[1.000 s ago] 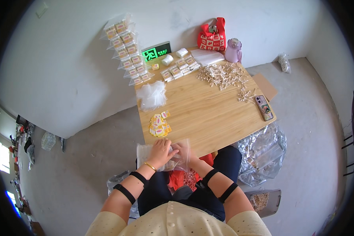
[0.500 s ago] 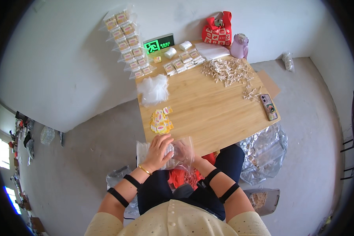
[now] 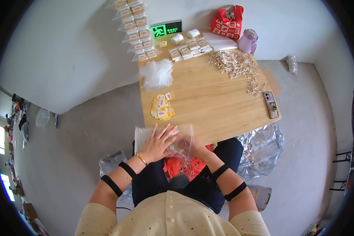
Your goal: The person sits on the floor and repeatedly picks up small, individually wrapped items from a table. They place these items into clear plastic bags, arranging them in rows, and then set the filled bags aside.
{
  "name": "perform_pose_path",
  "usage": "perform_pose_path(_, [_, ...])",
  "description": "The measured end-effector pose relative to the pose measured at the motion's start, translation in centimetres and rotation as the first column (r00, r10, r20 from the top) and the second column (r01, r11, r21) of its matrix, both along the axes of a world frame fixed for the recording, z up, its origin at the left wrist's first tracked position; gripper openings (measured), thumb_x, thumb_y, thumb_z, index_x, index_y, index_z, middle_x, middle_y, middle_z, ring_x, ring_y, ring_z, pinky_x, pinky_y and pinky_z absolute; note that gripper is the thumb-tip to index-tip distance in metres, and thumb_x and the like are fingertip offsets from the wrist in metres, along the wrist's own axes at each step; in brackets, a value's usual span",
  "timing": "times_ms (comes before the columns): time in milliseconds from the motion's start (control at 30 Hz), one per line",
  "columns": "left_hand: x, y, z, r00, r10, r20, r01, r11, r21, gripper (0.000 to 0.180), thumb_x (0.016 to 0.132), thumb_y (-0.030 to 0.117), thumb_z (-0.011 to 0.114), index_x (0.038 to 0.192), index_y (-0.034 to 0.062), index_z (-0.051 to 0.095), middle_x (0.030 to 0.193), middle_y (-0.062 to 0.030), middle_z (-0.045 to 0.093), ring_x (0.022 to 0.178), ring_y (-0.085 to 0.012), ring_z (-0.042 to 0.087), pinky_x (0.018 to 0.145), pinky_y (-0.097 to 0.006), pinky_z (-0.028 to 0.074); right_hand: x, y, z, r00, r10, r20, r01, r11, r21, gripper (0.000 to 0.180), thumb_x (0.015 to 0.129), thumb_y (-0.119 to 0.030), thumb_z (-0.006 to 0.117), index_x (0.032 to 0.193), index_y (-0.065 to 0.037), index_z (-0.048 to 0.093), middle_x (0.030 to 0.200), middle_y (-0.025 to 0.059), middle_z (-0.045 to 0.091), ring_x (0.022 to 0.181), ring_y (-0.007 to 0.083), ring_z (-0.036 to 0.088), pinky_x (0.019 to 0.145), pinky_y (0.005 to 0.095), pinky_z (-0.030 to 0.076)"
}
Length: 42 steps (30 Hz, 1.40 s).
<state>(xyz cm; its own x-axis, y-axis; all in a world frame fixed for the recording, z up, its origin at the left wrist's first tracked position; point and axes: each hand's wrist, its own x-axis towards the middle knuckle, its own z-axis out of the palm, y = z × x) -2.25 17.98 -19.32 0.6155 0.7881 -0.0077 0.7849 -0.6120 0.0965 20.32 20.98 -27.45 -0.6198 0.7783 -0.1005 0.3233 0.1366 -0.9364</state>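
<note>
A clear plastic bag (image 3: 188,131) lies over the near edge of the wooden table and above my lap. My left hand (image 3: 158,142) rests flat on it with the fingers spread. My right hand (image 3: 189,144) reaches into the bag from its right side, and its fingers are blurred behind the plastic. Between the hands something whitish shows through the film, too hazy to name. Just beyond my left hand is a pile of yellow-and-white printed cards (image 3: 162,108). Below the bag, a red plastic bag (image 3: 181,167) with many small sticks lies between my legs.
Clear small bags (image 3: 157,74) lie at the table's left. Packed cotton swabs (image 3: 189,48), loose cotton swabs (image 3: 234,65), a lilac bottle (image 3: 247,41), a red tote (image 3: 227,23) and a phone (image 3: 271,105) occupy the back and right. A tall stack of packs (image 3: 133,29) stands back left.
My left hand's fingers have straightened and spread flat on the bag. My right hand remains inside it. The whole view has shifted slightly, with the table's contents higher in the picture.
</note>
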Motion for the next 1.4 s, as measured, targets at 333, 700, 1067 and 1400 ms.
perform_pose_path(333, [0.0, -0.1, -0.2, 0.999, 0.024, 0.047, -0.024, 1.0, -0.006, 0.076, 0.09, 0.057, 0.055, 0.153, 0.0206, 0.033, 0.16, -0.0083, 0.028, 0.149, -0.03, 0.021, 0.118, -0.062, 0.011, -1.0, 2.1, 0.7, 0.943, 0.329, -0.047, -0.327, 0.891, -0.316, 0.031, 0.09, -0.019, 0.068, 0.119, -0.008, 0.069, 0.106, 0.0083, 0.073, 0.091, 0.0168, 0.066, 0.081, 0.0336, 0.053])
perform_pose_path(700, [0.2, -0.1, 0.2, 0.998, 0.012, 0.068, -0.012, 1.0, -0.004, 0.077, 0.085, 0.049, 0.067, 0.151, 0.0224, 0.037, 0.158, -0.0064, 0.033, 0.148, -0.0285, 0.025, 0.117, -0.064, 0.012, -3.1, 1.8, 4.1, 0.801, 0.596, 0.062, -0.537, 0.76, -0.366, 0.054, 0.09, -0.001, 0.053, 0.143, -0.007, 0.046, 0.135, 0.0168, 0.058, 0.124, 0.027, 0.054, 0.105, 0.0364, 0.04])
perform_pose_path(1067, [-0.3, -0.2, 0.2, 1.0, 0.025, -0.009, -0.025, 1.0, 0.009, 0.084, 0.078, 0.04, 0.076, 0.15, 0.0211, 0.037, 0.157, -0.0064, 0.034, 0.147, -0.0287, 0.026, 0.115, -0.065, 0.016, -2.0, 2.2, 0.2, 0.806, 0.548, -0.226, -0.59, 0.778, -0.218, 0.057, 0.084, 0.004, 0.052, 0.14, -0.007, 0.051, 0.141, 0.0102, 0.055, 0.13, 0.0209, 0.049, 0.109, 0.0341, 0.037])
perform_pose_path(1400, [1.9, 0.3, -0.2, 0.973, 0.22, 0.072, -0.22, 0.975, 0.002, 0.074, 0.084, 0.039, 0.068, 0.148, 0.0141, 0.041, 0.157, -0.0104, 0.033, 0.147, -0.0323, 0.024, 0.112, -0.07, 0.017, 0.7, 6.8, 4.2, 0.913, 0.391, 0.113, -0.3, 0.834, -0.464, 0.043, 0.088, -0.003, 0.052, 0.13, -0.003, 0.058, 0.119, 0.0143, 0.067, 0.103, 0.0232, 0.065, 0.082, 0.0341, 0.053])
